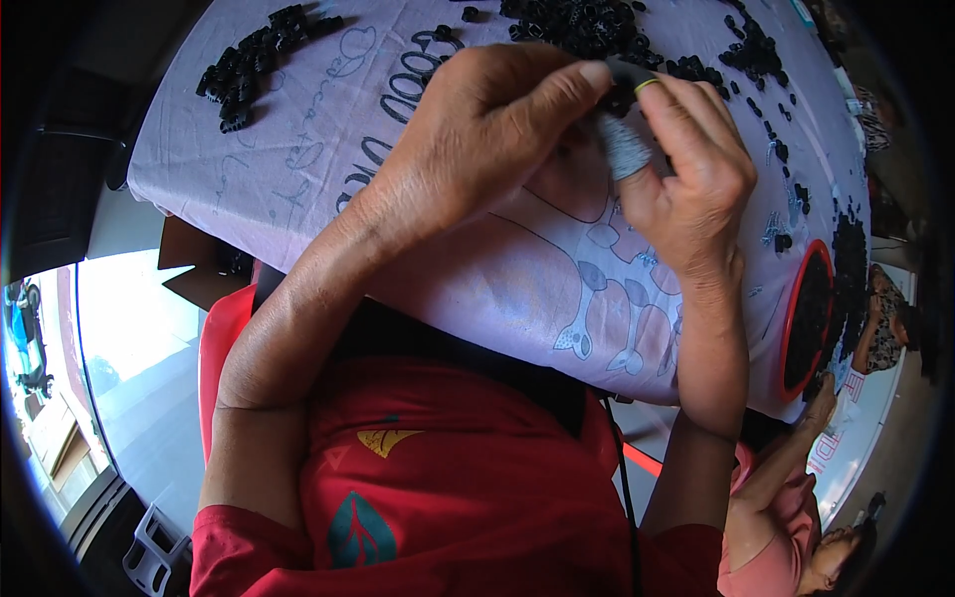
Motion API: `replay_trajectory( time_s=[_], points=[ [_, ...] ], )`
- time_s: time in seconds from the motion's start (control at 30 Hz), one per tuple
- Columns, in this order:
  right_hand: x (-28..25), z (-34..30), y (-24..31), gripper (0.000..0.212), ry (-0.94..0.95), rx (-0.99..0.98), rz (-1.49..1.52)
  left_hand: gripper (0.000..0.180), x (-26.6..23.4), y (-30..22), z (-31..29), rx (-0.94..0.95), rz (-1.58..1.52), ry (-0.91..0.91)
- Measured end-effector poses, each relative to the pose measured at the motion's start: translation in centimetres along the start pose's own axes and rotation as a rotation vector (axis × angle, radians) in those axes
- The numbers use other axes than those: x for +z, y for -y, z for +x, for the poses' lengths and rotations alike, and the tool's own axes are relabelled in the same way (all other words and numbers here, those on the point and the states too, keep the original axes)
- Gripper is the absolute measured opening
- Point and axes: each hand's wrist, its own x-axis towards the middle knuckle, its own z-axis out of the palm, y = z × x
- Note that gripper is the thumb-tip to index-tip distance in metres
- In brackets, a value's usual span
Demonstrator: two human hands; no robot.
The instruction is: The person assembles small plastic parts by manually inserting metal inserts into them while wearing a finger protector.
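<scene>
My left hand (502,129) is closed, its thumb and fingers pinching a small dark piece (625,74) above the far middle of the table. My right hand (701,164) is closed on the same piece from the other side. Pale thread or tape (624,145) wraps the right thumb, and a thin yellow band (646,86) circles a finger of that hand. The piece's exact shape is mostly hidden by my fingers. Just beyond my hands lies a heap of small black plastic parts (582,28).
The cloth-covered table (468,279) holds a group of black parts (259,58) at far left and more scattered parts (753,50) at right. A red-rimmed round tray (822,261) with dark contents stands near the right edge. Another person's arm (791,453) reaches in there. An open cardboard box (194,264) is below left.
</scene>
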Motion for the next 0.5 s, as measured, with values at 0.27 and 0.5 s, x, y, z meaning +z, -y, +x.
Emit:
replay_trajectory(
  time_s=[0.27,0.5],
  points=[
    [-1.1,-1.6,-1.5,0.032,0.124,0.833,1.066,0.042,0.2,0.7,0.6,0.05,-0.158,-0.07],
    [-1.2,-2.1,-1.6,0.039,0.212,0.666,0.935,0.037,-0.3,0.6,0.3,0.017,-0.186,-0.07]
  ],
)
